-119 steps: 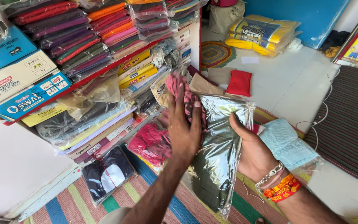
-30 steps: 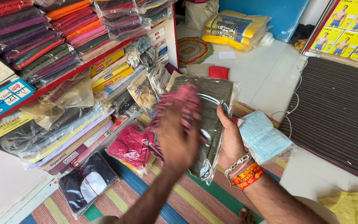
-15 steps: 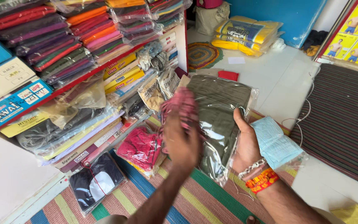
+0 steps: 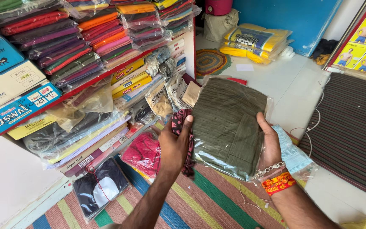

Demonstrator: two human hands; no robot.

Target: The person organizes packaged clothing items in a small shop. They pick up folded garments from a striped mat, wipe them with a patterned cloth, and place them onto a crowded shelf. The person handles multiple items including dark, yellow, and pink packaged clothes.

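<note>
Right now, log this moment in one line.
left hand: holds patterned pink cloth | right hand: holds bagged olive garment | over striped mat

Small clothing shop, shelves point(image 4: 157, 53) packed with folded fabrics in clear bags point(image 4: 64, 40), boxed garments point(image 4: 11, 95), yellow packaged stacks point(image 4: 255, 42) on floor, striped floor mat point(image 4: 217, 199)
</note>
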